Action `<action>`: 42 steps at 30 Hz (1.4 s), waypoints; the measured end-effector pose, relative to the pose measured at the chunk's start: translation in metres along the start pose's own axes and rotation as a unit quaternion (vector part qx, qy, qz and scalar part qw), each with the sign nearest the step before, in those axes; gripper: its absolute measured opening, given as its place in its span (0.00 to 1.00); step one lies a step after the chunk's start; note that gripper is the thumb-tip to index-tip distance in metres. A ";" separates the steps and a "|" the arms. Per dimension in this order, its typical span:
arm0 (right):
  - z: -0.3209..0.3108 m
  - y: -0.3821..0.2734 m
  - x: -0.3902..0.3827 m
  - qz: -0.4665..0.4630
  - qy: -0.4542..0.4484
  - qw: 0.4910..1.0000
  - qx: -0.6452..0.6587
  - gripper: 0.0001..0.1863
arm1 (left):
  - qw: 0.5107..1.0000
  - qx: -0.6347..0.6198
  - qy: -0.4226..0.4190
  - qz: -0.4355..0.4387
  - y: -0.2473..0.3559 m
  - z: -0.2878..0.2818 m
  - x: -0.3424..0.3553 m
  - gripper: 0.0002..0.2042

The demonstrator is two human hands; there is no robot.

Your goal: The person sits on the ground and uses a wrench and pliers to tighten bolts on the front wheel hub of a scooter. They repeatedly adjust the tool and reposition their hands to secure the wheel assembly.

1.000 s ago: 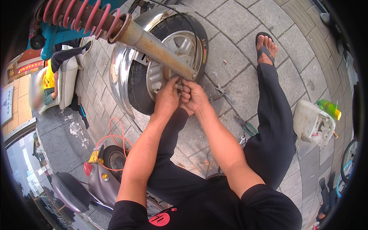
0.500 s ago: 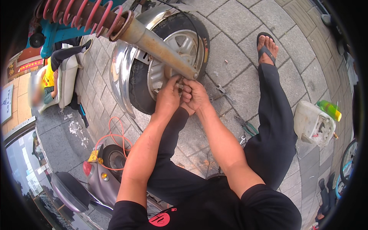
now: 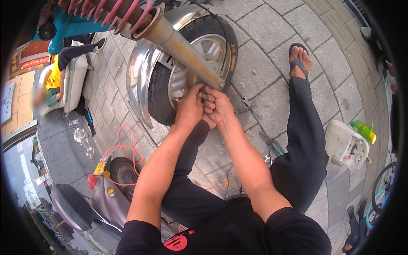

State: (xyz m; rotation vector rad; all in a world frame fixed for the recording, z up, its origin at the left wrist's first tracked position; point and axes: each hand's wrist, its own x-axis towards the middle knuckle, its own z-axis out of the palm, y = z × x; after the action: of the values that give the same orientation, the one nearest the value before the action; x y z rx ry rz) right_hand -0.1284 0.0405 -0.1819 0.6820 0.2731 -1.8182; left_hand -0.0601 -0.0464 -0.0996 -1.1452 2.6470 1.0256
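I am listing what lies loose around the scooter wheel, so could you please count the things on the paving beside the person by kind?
Pliers with green handles: 1
Metal hand tool lying on the grey paving beside the wheel: 1
Cut-open white plastic jug: 1
Green bottle with yellow cap: 1
Orange hose: 1
Total: 5

It was a roadside repair spot — grey paving stones (image 3: 263, 25), a scooter wheel (image 3: 199, 55), pliers (image 3: 272, 144) lying loose, another scooter (image 3: 106, 191) parked.
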 end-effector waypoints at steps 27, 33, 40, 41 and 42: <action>-0.017 0.003 0.007 -0.021 -0.016 1.000 -0.001 0.06 | 1.000 0.008 -0.004 0.027 -0.004 0.000 0.001 0.16; 0.000 0.005 0.000 -0.066 0.032 0.995 -0.068 0.05 | 0.999 0.011 0.014 0.035 -0.010 0.003 -0.001 0.16; 0.015 0.006 -0.006 -0.099 0.098 0.982 -0.128 0.05 | 1.000 0.012 0.010 -0.005 -0.004 0.004 -0.002 0.12; 0.016 0.006 -0.007 -0.099 0.103 0.981 -0.129 0.05 | 1.000 0.016 0.005 -0.019 -0.005 0.005 -0.002 0.12; 0.013 0.005 -0.006 -0.094 0.083 0.985 -0.122 0.05 | 1.000 0.020 0.018 -0.006 -0.004 0.005 -0.004 0.11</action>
State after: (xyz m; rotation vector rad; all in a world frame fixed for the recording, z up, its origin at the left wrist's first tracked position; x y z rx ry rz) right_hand -0.1271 0.0367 -0.1671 0.6528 0.6802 -1.8671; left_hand -0.0557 -0.0433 -0.1043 -1.1812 2.6715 0.9549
